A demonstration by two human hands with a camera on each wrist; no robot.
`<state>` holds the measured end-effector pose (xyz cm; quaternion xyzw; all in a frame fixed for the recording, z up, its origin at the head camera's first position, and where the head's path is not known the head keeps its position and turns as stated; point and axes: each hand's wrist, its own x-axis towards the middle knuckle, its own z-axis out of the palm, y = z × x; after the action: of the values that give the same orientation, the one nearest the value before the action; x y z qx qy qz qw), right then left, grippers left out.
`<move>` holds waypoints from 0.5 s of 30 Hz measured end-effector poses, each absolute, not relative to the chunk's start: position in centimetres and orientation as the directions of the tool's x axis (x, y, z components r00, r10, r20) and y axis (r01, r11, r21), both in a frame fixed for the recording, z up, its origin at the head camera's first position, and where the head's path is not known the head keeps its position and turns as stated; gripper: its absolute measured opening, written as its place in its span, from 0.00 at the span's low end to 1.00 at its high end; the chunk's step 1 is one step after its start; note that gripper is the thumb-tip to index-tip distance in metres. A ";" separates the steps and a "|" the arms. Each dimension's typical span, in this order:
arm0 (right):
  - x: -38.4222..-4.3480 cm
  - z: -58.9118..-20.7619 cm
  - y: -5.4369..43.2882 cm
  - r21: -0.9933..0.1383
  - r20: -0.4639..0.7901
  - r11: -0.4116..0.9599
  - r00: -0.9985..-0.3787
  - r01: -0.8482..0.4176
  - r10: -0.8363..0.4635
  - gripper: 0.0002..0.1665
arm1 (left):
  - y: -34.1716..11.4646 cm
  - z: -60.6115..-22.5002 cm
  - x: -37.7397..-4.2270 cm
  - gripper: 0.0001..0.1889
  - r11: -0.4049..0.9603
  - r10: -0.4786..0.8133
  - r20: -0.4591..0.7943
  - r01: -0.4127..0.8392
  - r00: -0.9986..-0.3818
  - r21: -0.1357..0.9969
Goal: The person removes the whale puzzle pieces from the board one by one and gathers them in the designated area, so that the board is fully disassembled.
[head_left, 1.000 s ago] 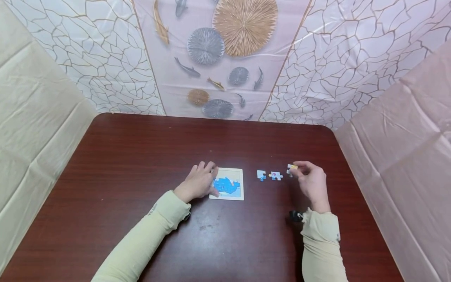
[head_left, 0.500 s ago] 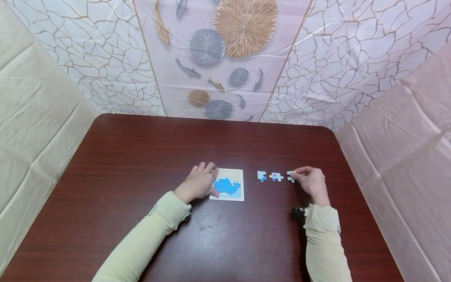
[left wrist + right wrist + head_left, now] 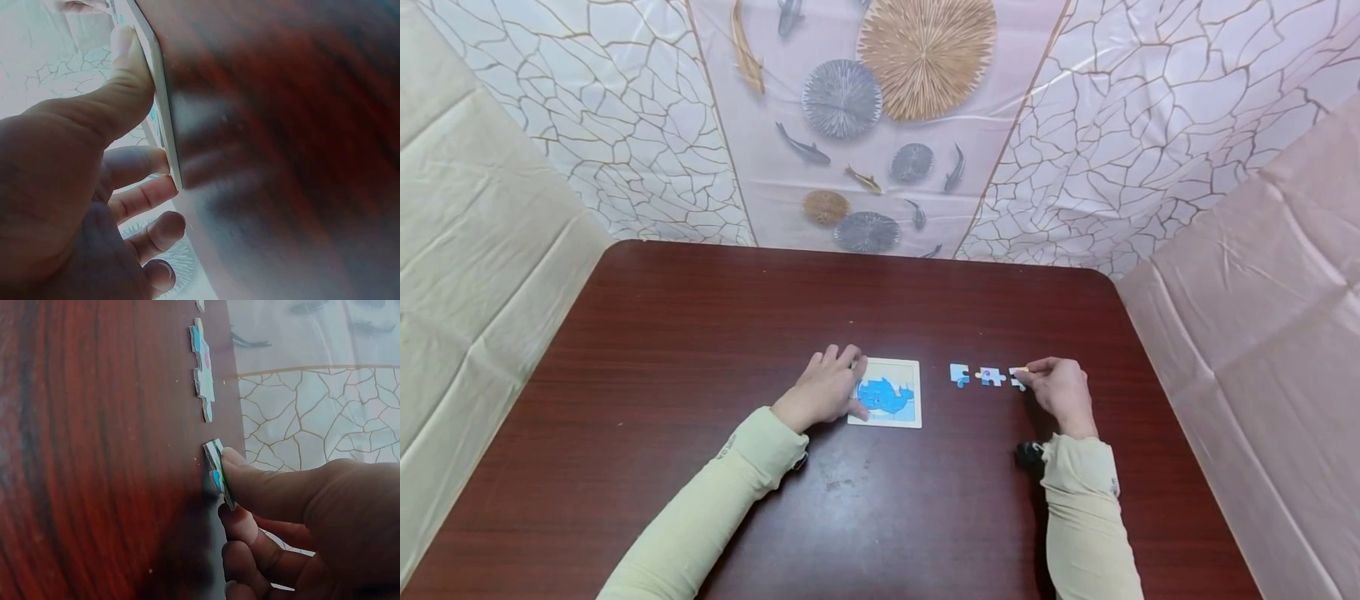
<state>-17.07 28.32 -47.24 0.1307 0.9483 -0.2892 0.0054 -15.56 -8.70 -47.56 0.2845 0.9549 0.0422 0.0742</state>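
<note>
My left hand (image 3: 824,390) holds the left side of a small white-framed puzzle board (image 3: 883,422), its thumb on the board and index finger at the edge. A blue dolphin picture shows on the board. In the left wrist view, the thumb (image 3: 122,81) lies along the board's pale edge (image 3: 164,119); the two outermost fingers stand apart from it. Over on the right, my right hand (image 3: 1063,393) pinches a jigsaw piece (image 3: 1018,382) between thumb and fingers. That piece (image 3: 217,469) is tilted close over the table in the right wrist view.
Two loose jigsaw pieces lie in a row left of my right hand: one with a pink swirl (image 3: 990,377), another pale blue and white (image 3: 958,374). All sits on a dark red-brown table (image 3: 737,308) with a patterned cloth (image 3: 865,167) behind it.
My right hand has come down and slightly toward me with its jigsaw piece, now lower and near the table. The left hand stays on the puzzle board.
</note>
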 end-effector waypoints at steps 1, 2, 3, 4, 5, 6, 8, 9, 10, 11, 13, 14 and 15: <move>-17.0 -47.2 28.3 -0.546 -0.089 0.798 -0.965 0.256 0.249 0.17 | -8.7 -47.6 -15.6 0.47 0.834 0.550 -0.119 0.537 -0.827 0.124; -17.0 -47.3 28.4 -0.543 -0.091 0.798 -0.964 0.259 0.251 0.17 | -8.7 -47.6 -15.6 0.47 0.835 0.549 -0.120 0.536 -0.827 0.126; -17.0 -47.3 28.4 -0.544 -0.093 0.797 -0.963 0.262 0.253 0.18 | -8.7 -47.6 -15.6 0.48 0.835 0.548 -0.122 0.534 -0.828 0.129; -17.0 -47.3 28.4 -0.544 -0.093 0.796 -0.962 0.264 0.255 0.18 | -8.7 -47.6 -15.6 0.48 0.836 0.547 -0.123 0.533 -0.828 0.130; -17.0 -47.4 28.4 -0.545 -0.092 0.796 -0.962 0.264 0.256 0.18 | -8.7 -47.7 -15.6 0.48 0.837 0.546 -0.124 0.531 -0.829 0.135; -17.1 -47.4 28.4 -0.544 -0.089 0.796 -0.962 0.265 0.259 0.18 | -8.7 -47.7 -15.6 0.48 0.837 0.546 -0.126 0.530 -0.828 0.137; -17.1 -47.5 28.5 -0.544 -0.087 0.796 -0.962 0.264 0.260 0.18 | -8.7 -47.8 -15.6 0.48 0.836 0.546 -0.125 0.529 -0.828 0.147; -17.1 -47.5 28.5 -0.543 -0.085 0.797 -0.962 0.264 0.260 0.18 | -8.7 -47.8 -15.7 0.48 0.835 0.547 -0.123 0.530 -0.828 0.147; -17.1 -47.5 28.6 -0.541 -0.085 0.798 -0.961 0.265 0.261 0.18 | -8.7 -47.8 -15.7 0.48 0.835 0.547 -0.120 0.530 -0.828 0.146; -17.1 -47.5 28.6 -0.540 -0.086 0.799 -0.962 0.265 0.261 0.18 | -8.7 -47.8 -15.7 0.48 0.835 0.548 -0.119 0.532 -0.828 0.142; -17.1 -47.4 28.6 -0.538 -0.097 0.798 -0.961 0.271 0.260 0.18 | -8.7 -47.8 -15.6 0.48 0.834 0.550 -0.112 0.536 -0.828 0.131; -17.1 -47.4 28.6 -0.534 -0.103 0.799 -0.960 0.276 0.262 0.18 | -8.7 -47.7 -15.6 0.48 0.834 0.550 -0.112 0.538 -0.828 0.119; -17.1 -47.4 28.6 -0.532 -0.112 0.799 -0.958 0.281 0.263 0.18 | -8.7 -47.7 -15.6 0.48 0.834 0.551 -0.110 0.541 -0.827 0.114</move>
<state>-17.14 28.64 -47.35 0.1436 0.9482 -0.2829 0.0160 -15.57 -8.71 -47.72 0.2859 0.9550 0.0388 0.0691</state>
